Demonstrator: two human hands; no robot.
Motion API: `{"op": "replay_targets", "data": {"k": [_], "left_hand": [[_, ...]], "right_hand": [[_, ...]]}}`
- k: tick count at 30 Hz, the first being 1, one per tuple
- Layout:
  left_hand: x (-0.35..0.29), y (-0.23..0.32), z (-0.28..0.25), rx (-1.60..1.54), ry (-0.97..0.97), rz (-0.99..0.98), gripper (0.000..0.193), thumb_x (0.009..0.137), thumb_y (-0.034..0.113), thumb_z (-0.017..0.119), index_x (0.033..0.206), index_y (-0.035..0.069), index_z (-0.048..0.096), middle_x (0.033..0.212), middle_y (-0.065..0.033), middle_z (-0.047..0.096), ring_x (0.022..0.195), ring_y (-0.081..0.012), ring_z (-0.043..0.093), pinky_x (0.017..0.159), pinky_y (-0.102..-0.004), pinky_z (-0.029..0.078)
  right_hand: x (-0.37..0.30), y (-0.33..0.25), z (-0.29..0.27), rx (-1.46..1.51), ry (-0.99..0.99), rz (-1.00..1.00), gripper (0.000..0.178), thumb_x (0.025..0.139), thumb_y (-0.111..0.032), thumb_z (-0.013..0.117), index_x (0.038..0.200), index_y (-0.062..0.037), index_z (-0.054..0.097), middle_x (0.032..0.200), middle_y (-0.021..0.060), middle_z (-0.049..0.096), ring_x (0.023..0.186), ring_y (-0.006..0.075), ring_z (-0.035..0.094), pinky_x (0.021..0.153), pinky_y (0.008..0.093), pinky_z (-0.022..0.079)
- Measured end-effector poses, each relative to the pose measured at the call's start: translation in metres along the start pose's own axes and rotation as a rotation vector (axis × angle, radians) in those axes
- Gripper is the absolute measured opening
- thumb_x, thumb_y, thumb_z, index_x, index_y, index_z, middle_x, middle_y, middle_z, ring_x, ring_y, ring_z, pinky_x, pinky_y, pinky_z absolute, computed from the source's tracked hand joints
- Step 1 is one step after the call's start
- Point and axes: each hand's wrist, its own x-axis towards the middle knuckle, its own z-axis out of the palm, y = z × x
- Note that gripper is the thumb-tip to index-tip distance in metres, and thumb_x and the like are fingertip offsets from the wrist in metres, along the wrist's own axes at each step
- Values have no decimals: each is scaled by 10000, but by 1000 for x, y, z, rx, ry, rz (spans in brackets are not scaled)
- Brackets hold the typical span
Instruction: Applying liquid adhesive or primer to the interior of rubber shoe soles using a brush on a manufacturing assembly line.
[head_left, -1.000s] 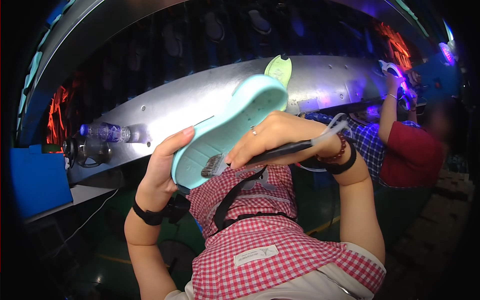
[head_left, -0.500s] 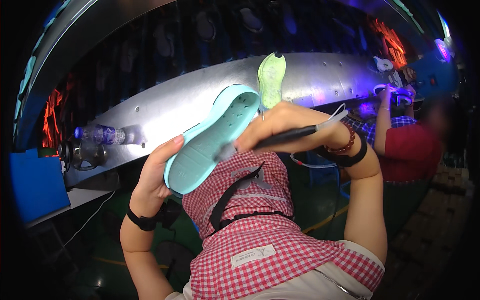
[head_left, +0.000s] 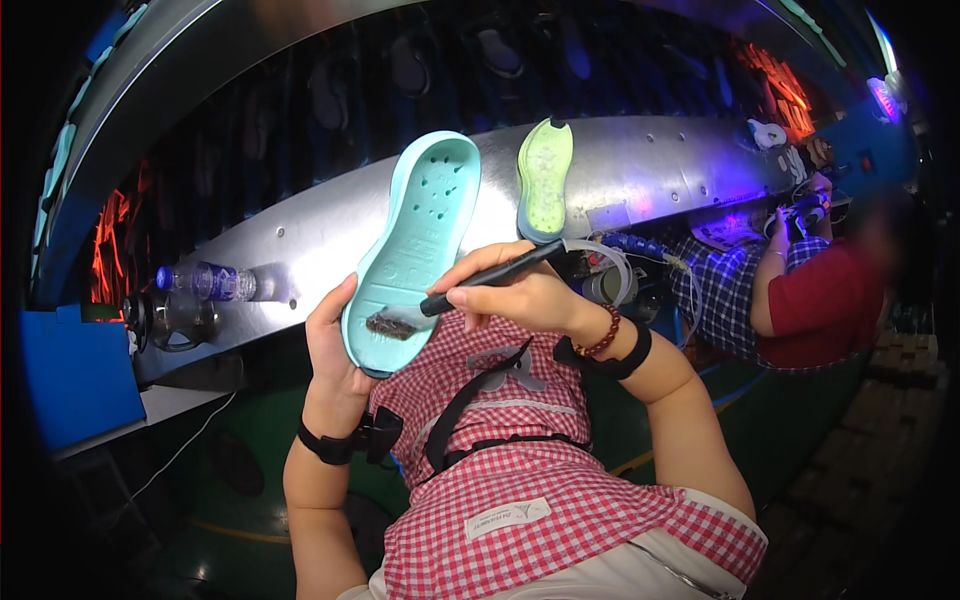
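A light turquoise shoe sole (head_left: 415,230) is held up in front of me, its hollow inner side showing and its toe or heel end with small holes pointing away. My left hand (head_left: 338,335) grips its near end by the left edge, thumb along the rim. My right hand (head_left: 525,295) is closed around the black handle of a brush (head_left: 480,280). The dark bristles touch the inside of the sole near its lower end. A clear tube runs from the back of the handle. Beyond my right hand, a yellow-green sole (head_left: 544,180) lies on the metal bench.
The shiny metal bench (head_left: 640,170) curves across ahead of me. A plastic bottle (head_left: 215,281) lies at its left, beside a blue box (head_left: 85,365). At right a person in a red top (head_left: 825,290) works with their hands. Orange-lit strips glow at both ends.
The sole has turned more upright and shifted left. My right hand has moved lower, with the brush now clearly seen at the sole's near end. The co-worker's hands have moved down.
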Motion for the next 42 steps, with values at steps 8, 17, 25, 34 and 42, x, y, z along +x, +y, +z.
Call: {"op": "replay_targets", "data": {"k": [8, 17, 25, 34, 42], "left_hand": [[5, -3, -4, 25, 22, 72, 465, 906, 245, 415, 1244, -74, 433, 1131, -216, 577, 978, -311, 609, 867, -423, 500], [7, -10, -7, 70, 5, 77, 477, 917, 270, 397, 1255, -67, 410, 1133, -224, 565, 971, -343, 614, 802, -494, 532], [11, -24, 1, 73, 123, 101, 471, 939, 291, 375, 1283, -30, 388, 1167, -195, 542, 986, -335, 600, 783, -500, 536], [20, -26, -8, 148, 108, 105, 467, 927, 258, 439, 1288, -32, 382, 1229, -169, 509, 1115, -257, 534, 945, -378, 453], [25, -8, -25, 140, 69, 131, 467, 929, 315, 418, 1247, -27, 435, 1168, -172, 559, 1044, -274, 580, 905, -392, 479]], "right_hand": [[2, 19, -1, -165, 116, -163, 171, 823, -34, 625, 978, 29, 660, 871, 110, 679, 757, 115, 630, 693, 216, 509], [14, 29, -21, -414, 362, -309, 185, 826, -46, 627, 997, 19, 657, 959, 108, 675, 850, 138, 628, 770, 239, 490], [47, 45, -16, -801, 557, -618, 233, 791, -63, 657, 1018, -6, 652, 980, 169, 659, 831, 234, 626, 749, 300, 484], [36, 54, 23, -923, 451, -558, 410, 737, -122, 677, 1066, 107, 592, 1045, 270, 612, 880, 317, 607, 790, 368, 483], [12, 32, 20, -664, 113, -484, 319, 780, -68, 614, 1073, 57, 617, 1061, 233, 622, 881, 270, 616, 794, 331, 482]]}}
